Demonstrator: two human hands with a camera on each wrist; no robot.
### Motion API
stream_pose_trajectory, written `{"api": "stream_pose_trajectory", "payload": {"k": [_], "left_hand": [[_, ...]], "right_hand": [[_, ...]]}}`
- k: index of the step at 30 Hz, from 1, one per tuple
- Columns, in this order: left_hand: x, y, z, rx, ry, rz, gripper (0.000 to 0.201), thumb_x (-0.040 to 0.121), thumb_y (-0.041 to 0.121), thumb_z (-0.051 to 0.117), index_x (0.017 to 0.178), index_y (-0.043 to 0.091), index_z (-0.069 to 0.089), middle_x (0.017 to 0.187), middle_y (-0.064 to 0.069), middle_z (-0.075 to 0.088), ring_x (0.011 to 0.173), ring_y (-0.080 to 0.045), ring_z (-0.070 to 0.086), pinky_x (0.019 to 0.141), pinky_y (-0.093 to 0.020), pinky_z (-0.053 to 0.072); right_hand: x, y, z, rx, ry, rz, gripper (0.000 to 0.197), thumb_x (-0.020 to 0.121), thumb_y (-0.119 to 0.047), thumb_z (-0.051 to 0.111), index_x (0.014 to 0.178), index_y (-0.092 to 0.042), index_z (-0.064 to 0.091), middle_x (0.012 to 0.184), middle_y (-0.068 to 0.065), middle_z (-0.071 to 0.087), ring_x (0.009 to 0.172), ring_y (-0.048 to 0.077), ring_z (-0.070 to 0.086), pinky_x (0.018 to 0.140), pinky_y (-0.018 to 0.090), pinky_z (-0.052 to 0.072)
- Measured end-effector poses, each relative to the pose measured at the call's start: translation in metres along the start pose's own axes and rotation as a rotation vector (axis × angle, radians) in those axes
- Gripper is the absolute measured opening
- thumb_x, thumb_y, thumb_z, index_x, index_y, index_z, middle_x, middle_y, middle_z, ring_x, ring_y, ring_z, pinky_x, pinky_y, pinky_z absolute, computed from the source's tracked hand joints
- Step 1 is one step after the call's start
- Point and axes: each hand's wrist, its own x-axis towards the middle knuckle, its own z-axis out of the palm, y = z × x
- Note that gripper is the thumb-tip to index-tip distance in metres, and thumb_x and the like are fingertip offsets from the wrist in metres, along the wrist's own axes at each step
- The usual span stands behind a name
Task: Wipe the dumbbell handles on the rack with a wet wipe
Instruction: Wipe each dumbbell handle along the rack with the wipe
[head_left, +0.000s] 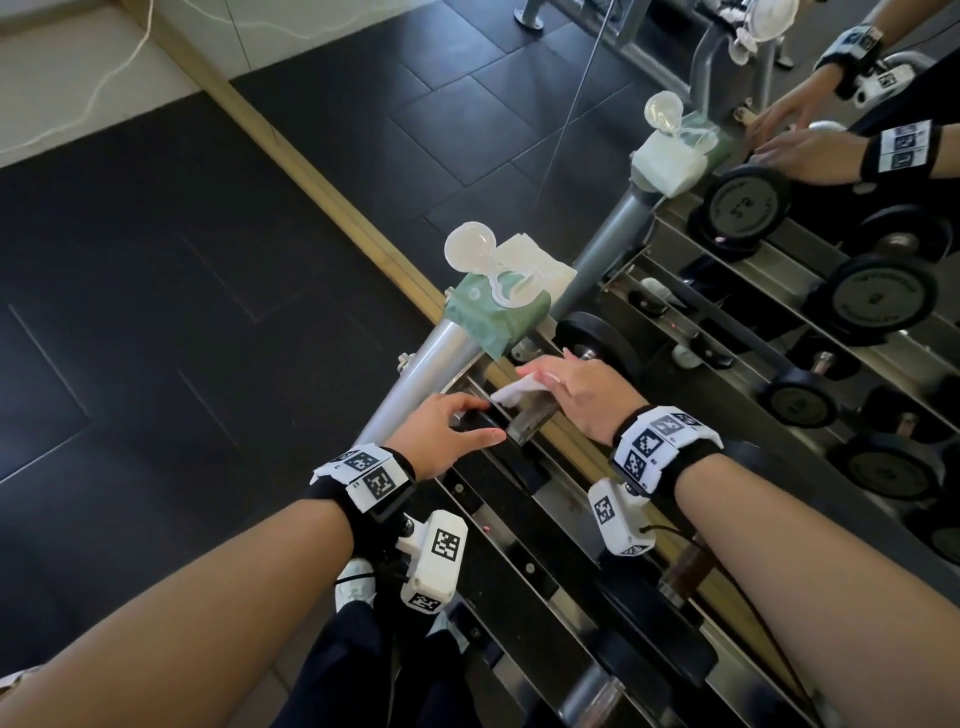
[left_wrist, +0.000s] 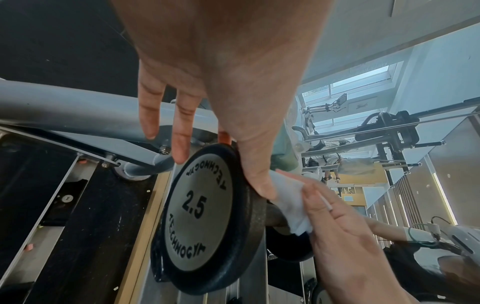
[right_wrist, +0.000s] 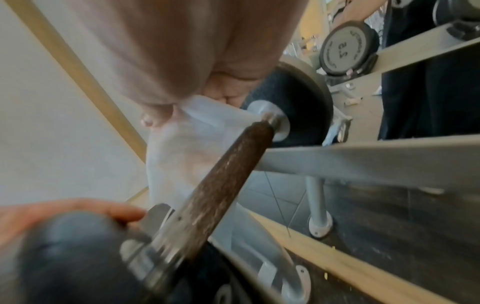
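Observation:
A 2.5 dumbbell lies at the far end of the rack's top shelf, its dark knurled handle showing between my hands. My left hand holds the near black head by its rim, thumb on the inner face and the other fingers stretched over the top. My right hand grips a white wet wipe against the far side of the handle. Part of the wipe hangs loose beside the handle.
A green wet wipe pack with its lid flipped open sits on top of the grey rack post. More dumbbells lie along the shelf toward me. A mirror just behind the rack reflects it. Black floor mats spread to the left.

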Motion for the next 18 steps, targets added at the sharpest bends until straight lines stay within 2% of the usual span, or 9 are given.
{"api": "stream_pose_trajectory", "payload": {"k": [2, 3, 6, 9, 11, 12, 14, 15, 18], "left_hand": [[0.001, -0.001, 0.0, -0.009, -0.002, -0.005, 0.052, 0.079, 0.055, 0.073, 0.127, 0.038, 0.058, 0.131, 0.004, 0.052, 0.108, -0.019, 0.061, 0.096, -0.04, 0.053], [0.0, -0.001, 0.0, -0.011, -0.005, -0.008, 0.053, 0.079, 0.056, 0.072, 0.127, 0.038, 0.058, 0.132, 0.004, 0.052, 0.11, -0.019, 0.06, 0.098, -0.042, 0.052], [0.0, -0.002, 0.0, -0.011, -0.012, -0.007, 0.055, 0.079, 0.056, 0.072, 0.129, 0.038, 0.057, 0.13, 0.005, 0.052, 0.109, -0.018, 0.06, 0.097, -0.043, 0.052], [-0.001, -0.003, 0.001, -0.006, -0.003, -0.008, 0.055, 0.079, 0.057, 0.072, 0.129, 0.039, 0.057, 0.13, 0.006, 0.05, 0.105, -0.017, 0.06, 0.096, -0.041, 0.053], [-0.001, -0.002, 0.001, 0.0, 0.0, -0.014, 0.055, 0.079, 0.057, 0.072, 0.129, 0.04, 0.057, 0.131, 0.006, 0.049, 0.104, -0.018, 0.061, 0.096, -0.041, 0.053], [0.0, -0.002, 0.001, 0.006, -0.001, -0.017, 0.056, 0.079, 0.058, 0.072, 0.129, 0.04, 0.056, 0.132, 0.006, 0.048, 0.105, -0.018, 0.061, 0.096, -0.041, 0.053], [-0.001, -0.001, 0.0, 0.013, -0.003, -0.022, 0.057, 0.079, 0.059, 0.071, 0.13, 0.04, 0.055, 0.134, 0.006, 0.046, 0.107, -0.019, 0.061, 0.098, -0.041, 0.052], [-0.001, -0.001, 0.0, 0.013, -0.004, -0.023, 0.057, 0.079, 0.059, 0.071, 0.13, 0.04, 0.055, 0.135, 0.006, 0.045, 0.108, -0.019, 0.061, 0.098, -0.041, 0.052], [-0.002, 0.0, 0.001, 0.007, -0.012, -0.014, 0.056, 0.079, 0.057, 0.071, 0.13, 0.038, 0.056, 0.136, 0.006, 0.046, 0.11, -0.019, 0.06, 0.099, -0.041, 0.051]], "right_hand": [[0.003, 0.001, -0.012, -0.017, 0.07, -0.031, 0.033, 0.106, -0.028, 0.037, 0.128, -0.02, 0.059, 0.107, 0.011, 0.068, 0.097, 0.027, 0.066, 0.091, 0.045, 0.053], [0.006, 0.003, -0.017, -0.023, 0.109, -0.046, 0.032, 0.106, -0.027, 0.038, 0.129, -0.019, 0.059, 0.11, 0.011, 0.068, 0.099, 0.027, 0.066, 0.091, 0.045, 0.053], [0.01, 0.007, -0.025, -0.105, 0.18, -0.126, 0.032, 0.103, -0.014, 0.047, 0.132, -0.013, 0.058, 0.124, 0.01, 0.065, 0.115, 0.028, 0.062, 0.105, 0.04, 0.047], [0.008, 0.009, -0.017, -0.264, -0.001, -0.217, 0.035, 0.099, -0.006, 0.049, 0.132, -0.014, 0.057, 0.125, 0.01, 0.063, 0.122, 0.026, 0.057, 0.111, 0.036, 0.039], [0.006, 0.012, -0.006, -0.342, -0.158, -0.206, 0.034, 0.1, -0.012, 0.045, 0.133, -0.017, 0.054, 0.127, 0.007, 0.061, 0.123, 0.023, 0.054, 0.111, 0.038, 0.04], [0.005, 0.014, -0.002, -0.331, -0.194, -0.163, 0.035, 0.102, -0.017, 0.043, 0.135, -0.019, 0.053, 0.132, 0.005, 0.058, 0.128, 0.021, 0.049, 0.114, 0.036, 0.035], [0.004, 0.017, 0.001, -0.246, -0.176, -0.098, 0.037, 0.104, -0.026, 0.042, 0.139, -0.021, 0.053, 0.138, 0.001, 0.054, 0.133, 0.017, 0.043, 0.118, 0.029, 0.024], [0.006, 0.017, 0.001, -0.241, -0.168, -0.097, 0.036, 0.104, -0.028, 0.042, 0.137, -0.021, 0.055, 0.137, 0.0, 0.054, 0.132, 0.017, 0.044, 0.116, 0.028, 0.023], [0.012, 0.016, 0.0, -0.372, -0.229, -0.099, 0.034, 0.104, -0.025, 0.038, 0.126, -0.018, 0.062, 0.133, 0.003, 0.054, 0.13, 0.021, 0.044, 0.118, 0.035, 0.019]]}}
